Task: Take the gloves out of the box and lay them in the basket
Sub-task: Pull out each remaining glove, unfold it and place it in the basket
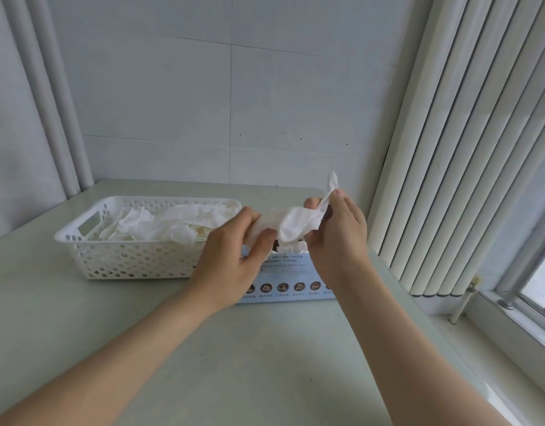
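Table [265, 364], pale green, carries one white perforated basket [126, 259] at the left and one light-blue box [289, 290] just beside it on the right. One heap of white gloves [172, 222] lies in the basket; how many cannot be told. Two hands are raised over the box: the left hand [234, 250] and right hand [338, 235] each pinch an end of one crumpled white glove [295, 224], which is held between them above the box opening.

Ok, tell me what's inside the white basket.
The basket holds a loose heap of white gloves. Its floor is covered by them, and the left hand, gripping a glove, hides its right end.
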A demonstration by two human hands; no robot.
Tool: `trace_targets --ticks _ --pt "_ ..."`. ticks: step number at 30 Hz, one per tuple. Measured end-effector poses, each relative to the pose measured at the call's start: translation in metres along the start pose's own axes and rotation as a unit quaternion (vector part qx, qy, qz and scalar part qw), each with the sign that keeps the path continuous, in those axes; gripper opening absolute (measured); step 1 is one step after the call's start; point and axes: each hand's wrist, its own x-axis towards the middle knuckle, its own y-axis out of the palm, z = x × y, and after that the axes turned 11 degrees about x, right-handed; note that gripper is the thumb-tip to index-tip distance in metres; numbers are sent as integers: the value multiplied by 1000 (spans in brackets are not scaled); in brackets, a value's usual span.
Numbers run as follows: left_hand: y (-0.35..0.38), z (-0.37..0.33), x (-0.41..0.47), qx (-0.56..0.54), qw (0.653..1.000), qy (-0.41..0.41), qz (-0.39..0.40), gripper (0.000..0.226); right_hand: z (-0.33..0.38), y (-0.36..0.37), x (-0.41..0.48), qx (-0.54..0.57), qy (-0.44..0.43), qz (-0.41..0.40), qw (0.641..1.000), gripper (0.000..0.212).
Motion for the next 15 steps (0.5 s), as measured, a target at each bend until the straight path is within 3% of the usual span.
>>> trace_targets --ticks 2,4,9,12,15 --pt "-4 -2 1 -51 998 -31 9 16 -1 -1 2 -14 9 1 1000 22" --pt "-8 -3 2 -105 992 -63 18 14 -2 -4 4 -107 -2 36 994 27" --pt "-21 -5 5 -154 985 -83 -11 15 -1 -7 -5 -376 -31 185 907 31" --pt "-31 -2 7 -174 979 -100 -26 5 0 -7 -10 -409 -26 279 869 25" --pt "-37 -4 8 -195 973 -117 -32 18 -3 -7 -14 -417 -15 318 851 25"
